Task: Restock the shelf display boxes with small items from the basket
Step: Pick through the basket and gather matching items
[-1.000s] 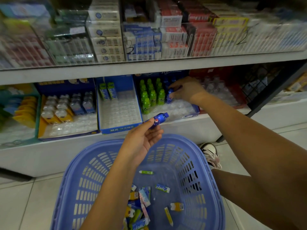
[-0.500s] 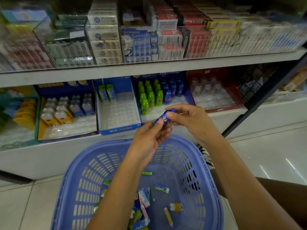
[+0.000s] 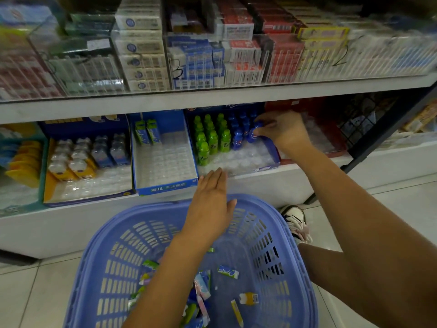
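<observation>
A blue plastic basket (image 3: 295, 245) sits on the floor below me with several small packets (image 3: 227, 271) scattered in it. On the lower shelf a blue display box (image 3: 272, 150) holds rows of small green bottles (image 3: 212, 140) and blue bottles (image 3: 237, 138). My right hand (image 3: 281, 130) reaches into that box and pinches a small blue bottle (image 3: 253, 133) at the front of the blue rows. My left hand (image 3: 211, 200) hovers above the basket's far rim, fingers straight, holding nothing.
Left of the bottle box stands a blue display box (image 3: 165, 185) with two green cartons (image 3: 147, 132) at its back. Further left a yellow-edged box (image 3: 71, 197) holds small bottles. A red box (image 3: 335, 147) sits behind my right hand. My shoe (image 3: 295, 221) is beside the basket.
My right hand took the blue bottle from my left hand and carried it up into the bottle box. My left hand let go and now hovers flat over the basket.
</observation>
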A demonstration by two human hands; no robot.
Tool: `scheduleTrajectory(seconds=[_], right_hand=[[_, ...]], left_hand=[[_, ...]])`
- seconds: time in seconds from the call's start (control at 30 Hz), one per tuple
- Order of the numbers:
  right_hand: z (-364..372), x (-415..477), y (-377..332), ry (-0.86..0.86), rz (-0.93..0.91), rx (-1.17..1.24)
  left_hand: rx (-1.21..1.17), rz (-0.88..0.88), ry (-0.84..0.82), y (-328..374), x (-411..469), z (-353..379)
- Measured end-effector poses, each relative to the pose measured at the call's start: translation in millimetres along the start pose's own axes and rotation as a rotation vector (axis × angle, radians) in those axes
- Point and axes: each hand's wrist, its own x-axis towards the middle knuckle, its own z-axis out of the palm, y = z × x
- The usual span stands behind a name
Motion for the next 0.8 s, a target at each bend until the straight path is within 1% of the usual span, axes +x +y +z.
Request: scheduleTrajectory(seconds=[0.1,0.2,0.43,0.5,0.57,0.63,0.7,0.73,0.77,0.8], right_hand=[[3.9,12.9,2.5,-0.104,-0.052,-0.139],[7.1,20.2,1.2,-0.167,-0.086,-0.272],[12.0,23.7,-1.0,-0.203,-0.091,-0.423],[13.4,22.5,-7.5,-0.244,-0.075,-0.543],[15.8,11.1,-16.2,-0.239,-0.082,-0.669],[18.2,-14.9,-22.0,-0.151,-0.123,-0.645],[24.1,-53.4,-23.8,-0.059,-0.178,-0.504],[29.3,-72.5,-23.5,-0.084,-0.164,-0.433],[37.2,-90.4,-22.9,-0.173,-0.125,-0.374],[47.7,-106.0,-21.8,-0.316,-0.07,-0.353]], left_hand=[[0.008,-0.001,0.005,-1.5,1.5,2.7],[-0.015,0.004,0.006,-3.6,4.1,1.7],[-0.061,0.02,-0.032,-9.2,5.9,1.2],[-0.084,0.025,-0.068,-10.3,4.6,-0.6],[-0.15,0.042,-0.091,-12.4,1.7,-2.5],[-0.257,0.054,-0.022,-16.1,-3.8,-1.2],[-0.34,0.058,0.094,-20.6,-13.5,5.3],[-0.364,0.057,0.106,-23.4,-18.0,11.4],[-0.373,0.041,0.069,-27.2,-22.7,19.0],[-0.356,-0.009,-0.024,-33.7,-27.4,29.4]])
